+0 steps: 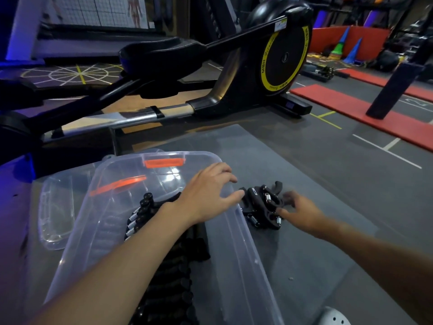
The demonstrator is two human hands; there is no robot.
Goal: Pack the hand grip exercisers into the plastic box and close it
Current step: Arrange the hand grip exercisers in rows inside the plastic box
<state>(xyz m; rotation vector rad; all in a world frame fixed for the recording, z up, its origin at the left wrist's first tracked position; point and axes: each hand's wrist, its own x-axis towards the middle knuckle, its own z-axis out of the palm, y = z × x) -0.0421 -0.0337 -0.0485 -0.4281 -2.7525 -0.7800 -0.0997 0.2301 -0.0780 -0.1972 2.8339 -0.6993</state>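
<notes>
A clear plastic box [236, 245] with orange latches sits on a grey mat, and a row of black hand grip exercisers [161, 266] with metal springs lies inside it. A small pile of black grip exercisers [262, 202] lies on the mat just right of the box. My left hand [208, 188] reaches across the box's right rim, fingers spread, fingertips at the pile's left edge. My right hand [297, 209] is blurred, its fingers apart and resting on the pile's right side. Neither hand has closed around anything.
The clear lid [56, 212] lies flat to the left of the box. A black elliptical trainer [234, 73] with a yellow-ringed wheel stands just beyond the mat. Red floor mats [379, 118] and coloured cones are at the far right. A white perforated object [335, 317] shows at the bottom edge.
</notes>
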